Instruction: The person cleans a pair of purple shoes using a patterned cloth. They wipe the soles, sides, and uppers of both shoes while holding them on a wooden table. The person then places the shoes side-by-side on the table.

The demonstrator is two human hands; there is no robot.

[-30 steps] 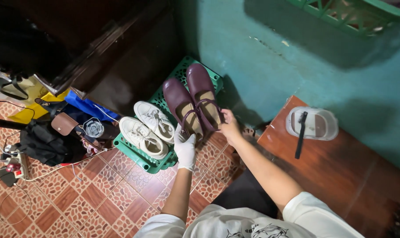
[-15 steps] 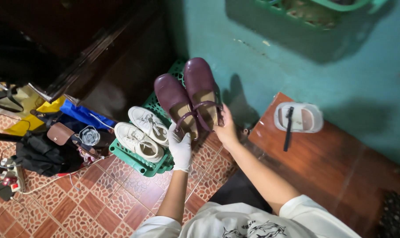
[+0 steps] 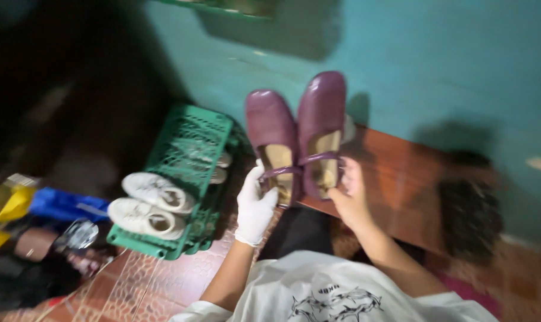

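- Head view: the purple shoes (image 3: 294, 134), earlier resting on the green crate (image 3: 187, 155), are now lifted clear at frame centre.
- The gloved left hand (image 3: 255, 206) grips one heel; the bare right hand (image 3: 348, 191) clasps the other.
- White sneakers (image 3: 148, 206) remain on the crate, lower left.
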